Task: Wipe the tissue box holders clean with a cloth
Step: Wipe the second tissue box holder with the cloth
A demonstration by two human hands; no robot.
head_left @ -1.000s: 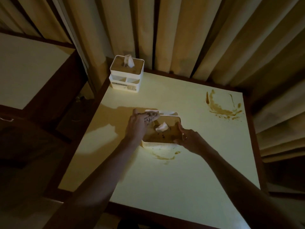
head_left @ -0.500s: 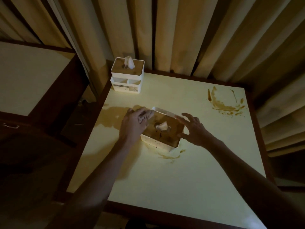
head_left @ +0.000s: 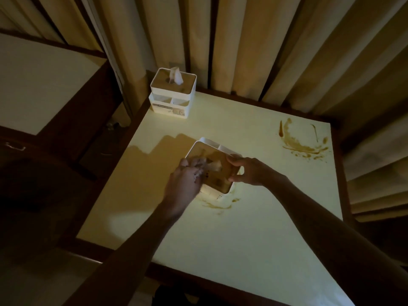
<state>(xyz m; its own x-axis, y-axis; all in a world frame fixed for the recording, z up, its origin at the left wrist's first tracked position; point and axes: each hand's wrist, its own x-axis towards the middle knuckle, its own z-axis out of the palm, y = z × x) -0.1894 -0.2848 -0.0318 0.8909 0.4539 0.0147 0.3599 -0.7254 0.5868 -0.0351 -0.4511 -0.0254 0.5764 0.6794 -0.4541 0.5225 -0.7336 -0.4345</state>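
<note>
**A:** From the head view, what have I got?

**B:** The near tissue box holder sits mid-surface, turned at an angle and tipped a little. My left hand has its fingers curled round a bunched cloth and presses it onto the brown lid, right beside the tissue poking out. My right hand pinches the holder's right rim between thumb and fingers, steadying it.

**A:** So how do I do this stroke well?

**B:** Keep the right grip firm on the rim so the holder doesn't skid across the surface. There are dark specks on the lid near the cloth, so I'd work in short passes towards one edge rather than circling, which I judge would only spread them. Mind the tissue too: dragging the cloth over it would likely pull it out or soil it.

**A:** Anything underneath?

**B:** A brown smear lies on the surface just at the holder's near corner. If I set the base back down in it, the white sides will probably pick it up again, so the sides and base want wiping as well.

**A:** And the other one?

**B:** The second holder stands upright at the far left corner, well apart, nobody touching it. A bigger stain marks the far right of the surface.
</note>
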